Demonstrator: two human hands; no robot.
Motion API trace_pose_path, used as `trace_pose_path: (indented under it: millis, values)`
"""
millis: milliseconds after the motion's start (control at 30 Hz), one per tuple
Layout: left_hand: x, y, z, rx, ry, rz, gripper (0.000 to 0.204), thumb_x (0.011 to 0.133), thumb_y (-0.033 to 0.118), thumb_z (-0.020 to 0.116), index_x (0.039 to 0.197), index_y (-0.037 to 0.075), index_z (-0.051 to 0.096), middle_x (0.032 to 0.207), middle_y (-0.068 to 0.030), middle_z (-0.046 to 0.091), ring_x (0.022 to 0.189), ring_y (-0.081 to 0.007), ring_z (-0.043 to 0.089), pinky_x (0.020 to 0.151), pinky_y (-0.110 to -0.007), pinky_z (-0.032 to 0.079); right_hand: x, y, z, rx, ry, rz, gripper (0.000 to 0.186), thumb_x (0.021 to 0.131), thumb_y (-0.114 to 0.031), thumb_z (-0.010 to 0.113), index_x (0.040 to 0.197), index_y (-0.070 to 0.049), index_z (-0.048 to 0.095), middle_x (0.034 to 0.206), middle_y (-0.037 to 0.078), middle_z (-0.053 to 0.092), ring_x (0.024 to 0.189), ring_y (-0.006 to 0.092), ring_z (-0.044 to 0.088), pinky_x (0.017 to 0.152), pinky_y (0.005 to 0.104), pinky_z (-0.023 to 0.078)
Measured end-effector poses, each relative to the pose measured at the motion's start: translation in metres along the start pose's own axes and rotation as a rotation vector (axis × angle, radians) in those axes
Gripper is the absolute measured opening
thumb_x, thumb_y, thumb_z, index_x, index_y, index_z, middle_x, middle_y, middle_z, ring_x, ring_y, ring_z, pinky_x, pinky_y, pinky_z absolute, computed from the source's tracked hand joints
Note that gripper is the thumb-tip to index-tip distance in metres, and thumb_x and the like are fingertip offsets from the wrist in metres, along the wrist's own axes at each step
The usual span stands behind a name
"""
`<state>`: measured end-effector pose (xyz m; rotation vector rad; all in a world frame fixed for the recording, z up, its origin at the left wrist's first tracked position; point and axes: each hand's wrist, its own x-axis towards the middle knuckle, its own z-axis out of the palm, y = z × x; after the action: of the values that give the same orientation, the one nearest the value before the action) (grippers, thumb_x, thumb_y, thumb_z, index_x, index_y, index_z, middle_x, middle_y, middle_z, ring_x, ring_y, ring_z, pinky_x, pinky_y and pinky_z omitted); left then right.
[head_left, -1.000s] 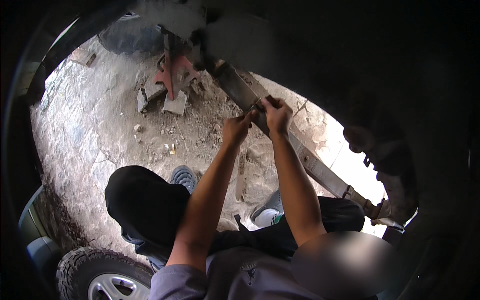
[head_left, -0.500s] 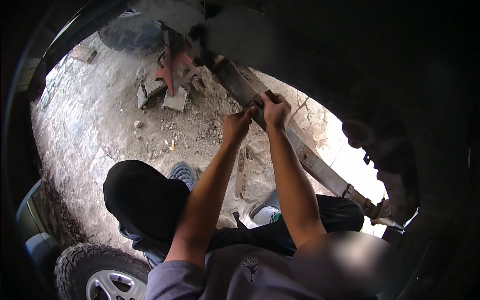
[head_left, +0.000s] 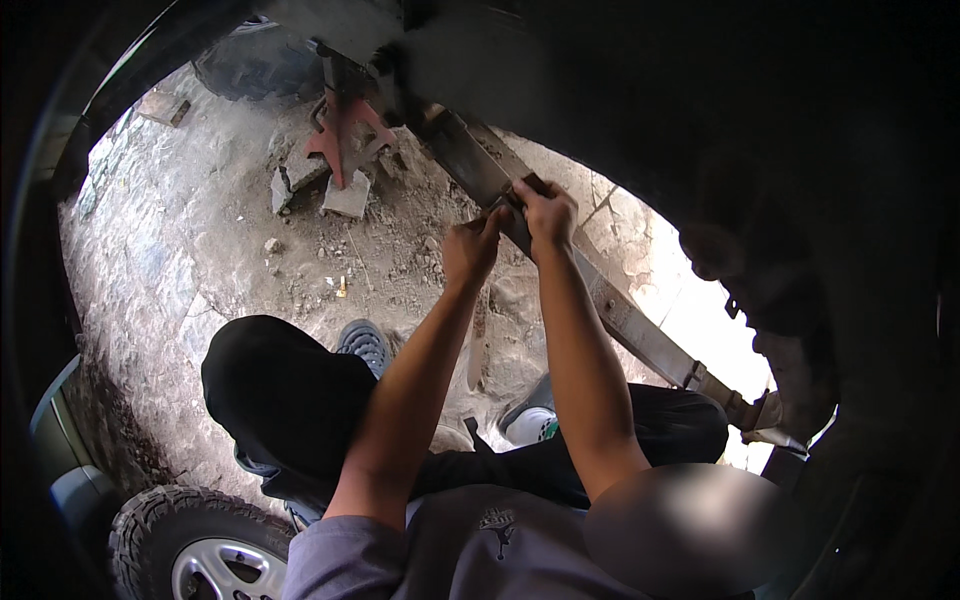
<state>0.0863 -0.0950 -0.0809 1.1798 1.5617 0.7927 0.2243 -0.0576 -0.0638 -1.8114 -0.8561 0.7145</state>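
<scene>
"Where do you have the 2 hands?"

"I see both at the flat metal bar, which slants from the upper middle of my view to the lower right. The left hand is curled narrow, its thumb at the bar's near edge."

"And the right?"

"The right hand is bent over the bar just beside it, fingers drawn in narrow near a small dark piece. I can't tell whether either hand pinches anything; the fingertips are too small for me."

"Anything around them?"

"A red stand near the bar's upper end, with 1 pale block at its foot. At my lower left I have 1 wheel with a silver rim."
</scene>
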Motion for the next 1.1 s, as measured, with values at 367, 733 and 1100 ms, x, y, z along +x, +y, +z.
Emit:
trace_pose_path:
  millis: [367,733,1100]
  values:
    - [0.003,0.002,-0.004,-0.081,-0.089,-0.034,0.053,0.090,0.069,0.068,0.112,0.023,0.083,0.079,-0.0100,0.078,0.081,-0.0276,0.078,0.076,-0.040,0.058,-0.018,-0.001,0.000,-0.125,0.121,-0.109,0.022,0.084,-0.020,0.088,0.092,-0.002,0.078,0.088,0.007,0.078,0.078,0.0145,0.070,0.074,0.0297,0.054]
    - [0.000,0.004,-0.005,-0.132,-0.086,-0.077,0.056,0.087,0.067,0.074,0.108,0.016,0.084,0.076,-0.0072,0.077,0.076,-0.0231,0.076,0.074,-0.038,0.055,-0.018,0.006,-0.007,0.115,0.028,0.070,0.016,0.084,-0.012,0.087,0.094,-0.004,0.076,0.080,0.001,0.071,0.061,0.0075,0.054,0.056,0.0237,0.043]
    - [0.003,0.001,-0.010,-0.132,-0.111,-0.085,0.055,0.087,0.067,0.074,0.112,0.018,0.083,0.081,-0.0095,0.078,0.077,-0.0220,0.076,0.075,-0.037,0.056,-0.007,-0.007,-0.004,-0.028,0.041,-0.017,0.017,0.085,-0.015,0.087,0.091,-0.003,0.076,0.082,0.003,0.074,0.068,0.0099,0.063,0.060,0.0263,0.048]
